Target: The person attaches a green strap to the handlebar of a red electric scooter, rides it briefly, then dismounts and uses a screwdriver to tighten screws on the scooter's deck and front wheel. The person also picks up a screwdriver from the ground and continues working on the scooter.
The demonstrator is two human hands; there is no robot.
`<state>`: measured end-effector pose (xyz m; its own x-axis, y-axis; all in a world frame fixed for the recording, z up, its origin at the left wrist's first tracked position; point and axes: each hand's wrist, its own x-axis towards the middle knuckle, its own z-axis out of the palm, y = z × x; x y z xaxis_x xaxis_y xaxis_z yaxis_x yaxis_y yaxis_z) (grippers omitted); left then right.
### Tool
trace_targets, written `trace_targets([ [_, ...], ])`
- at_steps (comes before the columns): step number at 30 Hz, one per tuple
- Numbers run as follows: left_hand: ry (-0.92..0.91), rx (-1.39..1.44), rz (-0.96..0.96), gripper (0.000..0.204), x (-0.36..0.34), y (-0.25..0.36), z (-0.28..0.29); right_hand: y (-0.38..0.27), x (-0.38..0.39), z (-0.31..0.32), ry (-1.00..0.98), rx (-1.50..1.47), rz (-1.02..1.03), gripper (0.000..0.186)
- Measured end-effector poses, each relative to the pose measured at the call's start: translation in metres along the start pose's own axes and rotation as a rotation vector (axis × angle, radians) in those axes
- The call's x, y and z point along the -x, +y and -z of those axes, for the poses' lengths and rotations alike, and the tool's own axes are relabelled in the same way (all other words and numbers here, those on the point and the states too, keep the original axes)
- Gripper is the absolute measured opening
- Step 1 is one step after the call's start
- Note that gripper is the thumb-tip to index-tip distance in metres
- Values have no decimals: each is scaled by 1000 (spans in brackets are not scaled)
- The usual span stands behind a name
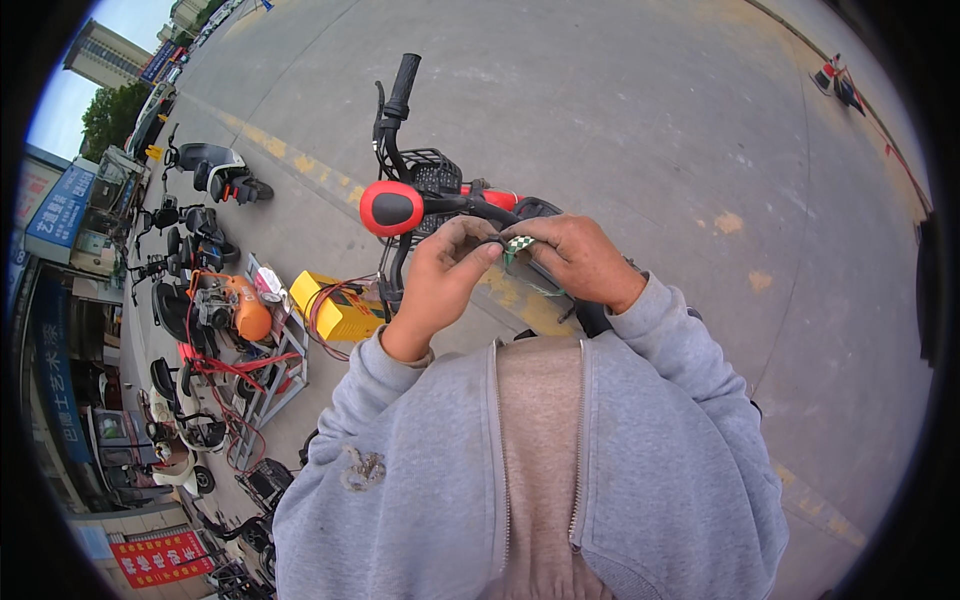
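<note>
Both hands meet in front of my chest, above a red and black electric bike or scooter (488, 212). My right hand (592, 260) pinches a small green-and-white checkered strip (519, 243), with thin green strands trailing below it. Closed at the fingertips, my left hand (440, 280) comes up against the strip's left end. Something small and dark shows between its thumb and fingers, too small to name. Just beyond the hands are the bike's red and black round front piece (391, 209), its handlebar grip (403, 84) and a black wire basket (435, 175).
At the left stand a yellow box (335, 306) with cables and an orange air compressor (248, 308) on a metal frame (290, 375). Several parked scooters (215, 168) line the shop fronts. Concrete ground (640, 110) with a worn yellow line stretches around the bike.
</note>
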<state>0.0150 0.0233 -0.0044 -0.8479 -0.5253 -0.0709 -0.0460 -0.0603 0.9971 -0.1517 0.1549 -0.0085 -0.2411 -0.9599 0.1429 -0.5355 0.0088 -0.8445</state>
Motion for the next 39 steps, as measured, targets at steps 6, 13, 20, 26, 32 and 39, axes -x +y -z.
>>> trace_targets([
  [6, 47, -10, -135, 16, 6, 0, -5, -4, 3, -2, 34, -214, -229, 24],
  [13, 124, 196, -41, 16, 1, 1, -15, -13, 8, -2, 58, -304, -284, 29],
  [20, 184, 245, 39, 15, -4, 4, -27, -19, 21, -13, 524, 196, 72, 37],
  [26, 156, 224, 75, 16, -4, 5, -31, -16, 24, -21, 430, -57, -95, 20],
  [32, 103, 171, 36, 20, -7, 2, -32, -6, 25, -29, 446, -482, -304, 15],
  [39, 59, -3, -55, 22, 1, 2, -37, -14, 24, -27, 523, -211, -345, 17],
])
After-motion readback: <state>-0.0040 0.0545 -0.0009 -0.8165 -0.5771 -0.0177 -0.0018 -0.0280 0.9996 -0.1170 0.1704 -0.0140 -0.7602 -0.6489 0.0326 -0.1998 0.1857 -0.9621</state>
